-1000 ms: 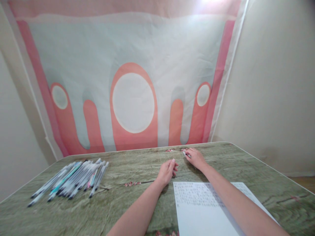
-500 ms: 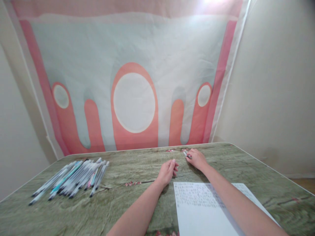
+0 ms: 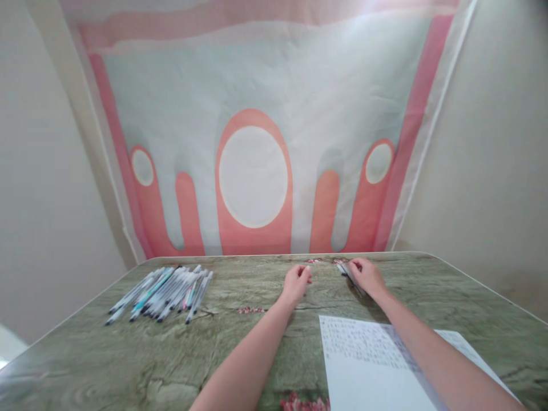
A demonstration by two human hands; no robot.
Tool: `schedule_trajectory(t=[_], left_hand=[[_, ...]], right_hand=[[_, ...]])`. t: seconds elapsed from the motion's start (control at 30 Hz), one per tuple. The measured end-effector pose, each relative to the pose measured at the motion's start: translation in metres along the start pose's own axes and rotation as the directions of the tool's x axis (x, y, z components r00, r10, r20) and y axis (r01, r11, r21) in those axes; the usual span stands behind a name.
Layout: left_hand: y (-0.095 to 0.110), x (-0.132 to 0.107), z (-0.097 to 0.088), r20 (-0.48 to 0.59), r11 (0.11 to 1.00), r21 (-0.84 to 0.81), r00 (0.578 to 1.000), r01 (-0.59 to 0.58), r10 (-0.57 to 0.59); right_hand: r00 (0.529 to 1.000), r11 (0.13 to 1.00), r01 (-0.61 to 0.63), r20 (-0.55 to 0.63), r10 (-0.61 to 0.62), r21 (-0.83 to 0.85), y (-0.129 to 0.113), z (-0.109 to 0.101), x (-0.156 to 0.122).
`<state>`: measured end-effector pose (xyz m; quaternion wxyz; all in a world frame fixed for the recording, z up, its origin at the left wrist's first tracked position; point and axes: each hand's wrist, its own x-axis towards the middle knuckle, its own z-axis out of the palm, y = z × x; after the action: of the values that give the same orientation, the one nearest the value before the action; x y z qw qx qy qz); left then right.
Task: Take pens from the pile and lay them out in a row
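Observation:
My right hand (image 3: pixel 367 275) rests near the far edge of the table (image 3: pixel 128 354), its fingers closed on a pen (image 3: pixel 347 273) that lies flat under them. My left hand (image 3: pixel 297 283) sits a little to the left, fingers curled loosely, touching the tabletop with nothing visible in it. A white sheet of paper (image 3: pixel 363 357) with handwritten lines lies under my right forearm. A pile of several pens (image 3: pixel 165 291) lies on the left part of the table, away from both hands.
The table has a green wood-grain cover with small pink flower prints (image 3: pixel 250 310). A pink and white patterned cloth (image 3: pixel 252 142) hangs on the wall behind the table. Plain walls stand left and right.
The view has shifted to the left and tilted. My right hand now lies over a longer stretch of the pen. My left hand stays in about the same place.

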<state>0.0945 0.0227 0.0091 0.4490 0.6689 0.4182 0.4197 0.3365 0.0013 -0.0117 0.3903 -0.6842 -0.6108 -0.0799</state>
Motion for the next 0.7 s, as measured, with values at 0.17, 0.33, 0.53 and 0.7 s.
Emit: schedule_trajectory(t=[0.17, 0.33, 0.53, 0.7], left_hand=[[0.004, 0.009, -0.060, -0.135, 0.759, 0.640, 0.990, 0.121, -0.044], [0.001, 0.001, -0.140, -0.491, 0.447, 0.765, 0.869, 0.464, -0.062], [-0.020, -0.013, -0.195, -0.736, 0.246, 0.658, 0.677, 0.712, 0.007], [-0.030, -0.017, -0.205, -0.783, 0.247, 0.599, 0.622, 0.761, -0.020]], right_hand=[[0.997, 0.997, 0.079, -0.012, -0.079, -0.016, -0.010, 0.000, -0.002], [0.970, 0.970, 0.242, 0.039, -0.241, -0.029, -0.030, 0.002, -0.009], [0.914, 0.913, 0.405, 0.052, -0.402, -0.058, -0.039, 0.011, -0.016], [0.899, 0.897, 0.438, 0.063, -0.434, -0.065, -0.034, 0.014, -0.019]])
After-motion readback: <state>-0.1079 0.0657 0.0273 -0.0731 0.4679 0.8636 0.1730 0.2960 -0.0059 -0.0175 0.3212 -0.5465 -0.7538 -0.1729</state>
